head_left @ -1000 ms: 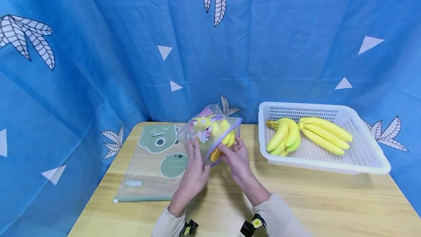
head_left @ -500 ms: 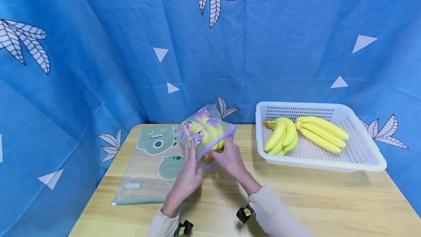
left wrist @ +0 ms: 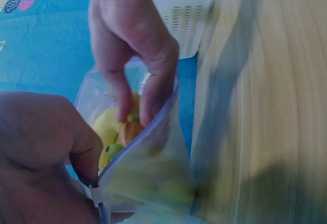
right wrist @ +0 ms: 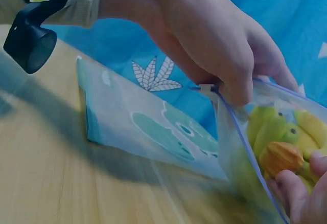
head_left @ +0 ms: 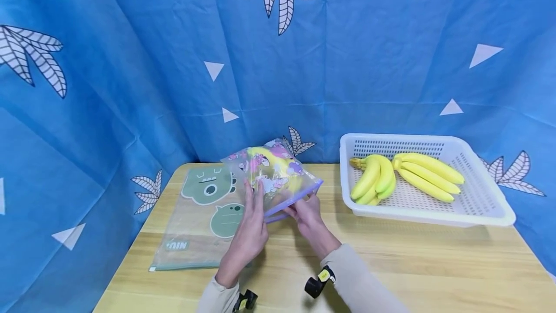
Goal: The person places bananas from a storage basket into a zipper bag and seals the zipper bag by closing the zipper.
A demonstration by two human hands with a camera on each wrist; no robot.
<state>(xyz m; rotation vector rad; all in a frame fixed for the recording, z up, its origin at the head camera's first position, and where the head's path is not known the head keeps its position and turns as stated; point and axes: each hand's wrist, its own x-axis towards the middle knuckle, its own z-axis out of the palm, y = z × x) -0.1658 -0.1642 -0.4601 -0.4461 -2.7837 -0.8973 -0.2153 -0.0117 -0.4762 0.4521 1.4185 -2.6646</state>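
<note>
A clear zip bag [head_left: 271, 177] with a purple rim and pink cartoon prints is held above the table, its mouth facing me. A bunch of yellow bananas [right wrist: 265, 127] with a brown stem end lies inside it. My left hand [head_left: 245, 235] grips the bag's left side, thumb at the rim by the white slider in the wrist views. My right hand [head_left: 309, 219] reaches into the mouth; in the left wrist view its thumb and fingers pinch about the brown stem [left wrist: 130, 132]. From the head view the right fingertips are hidden by the bag.
A green dinosaur-print zip bag [head_left: 187, 226] lies flat on the wooden table [head_left: 391, 264] at left. To the right stands a white slotted basket [head_left: 434, 214] with two banana bunches [head_left: 430, 175]. A blue curtain [head_left: 278, 71] hangs behind and at the sides.
The right hand has gone lower and deeper into the bag's mouth. The bag has tipped and spread, its rim swinging lower at the right, so the bananas' stem is now covered in the head view.
</note>
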